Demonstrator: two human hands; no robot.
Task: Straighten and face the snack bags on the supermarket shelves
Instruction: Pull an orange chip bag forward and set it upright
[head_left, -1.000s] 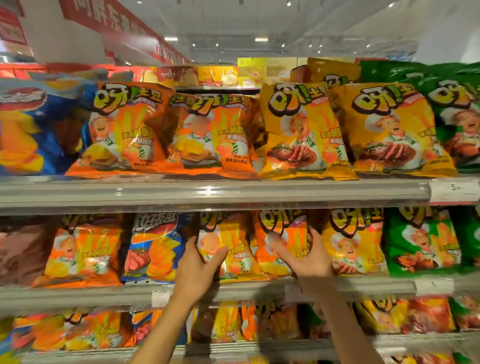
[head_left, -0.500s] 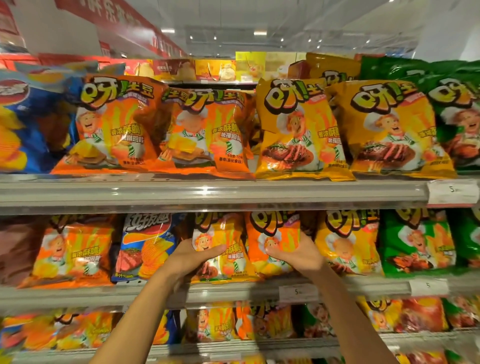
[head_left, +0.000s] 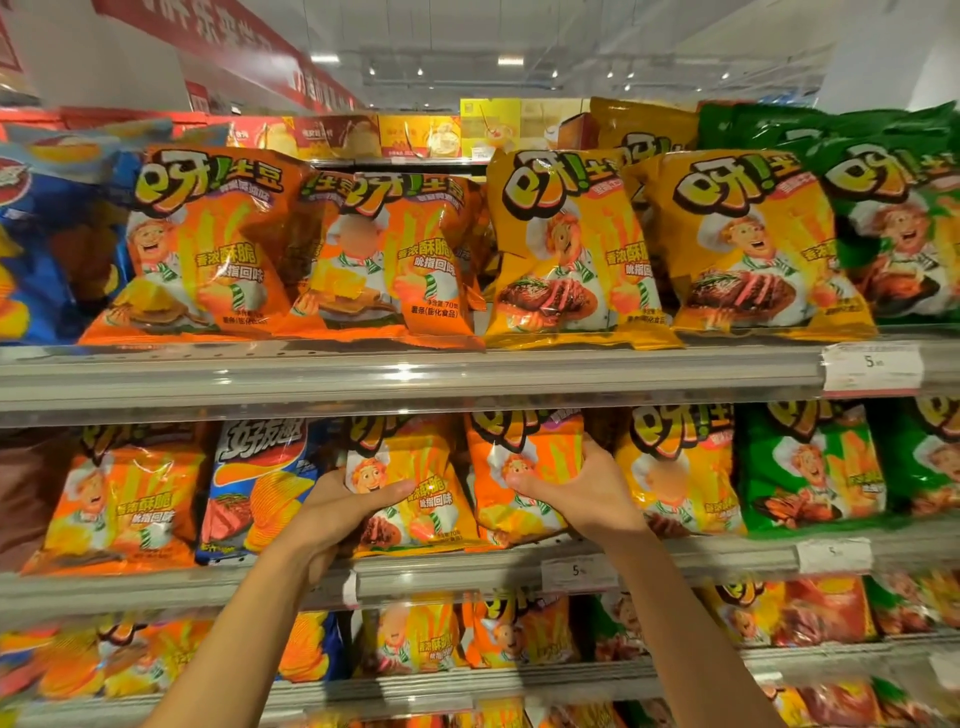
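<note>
On the middle shelf (head_left: 467, 571) stand two snack bags side by side. My left hand (head_left: 337, 512) grips the yellow-orange bag (head_left: 415, 483) at its lower left, thumb across its front. My right hand (head_left: 582, 493) grips the orange bag (head_left: 519, 467) at its right side, thumb on its front, fingers behind it. Both bags face forward and lean a little. A blue ridged-chip bag (head_left: 254, 488) stands left of my left hand, and a yellow bag (head_left: 680, 467) stands right of my right hand.
The top shelf (head_left: 415, 374) holds orange, yellow and green bags facing front. Green bags (head_left: 810, 467) fill the middle shelf's right end, an orange bag (head_left: 124, 499) its left. A lower shelf carries several more bags. Price tags (head_left: 872, 366) hang on the rails.
Both hands have lifted slightly and closed tighter round the two bags, which now stand a bit higher and more upright. The camera has moved closer to the shelves.
</note>
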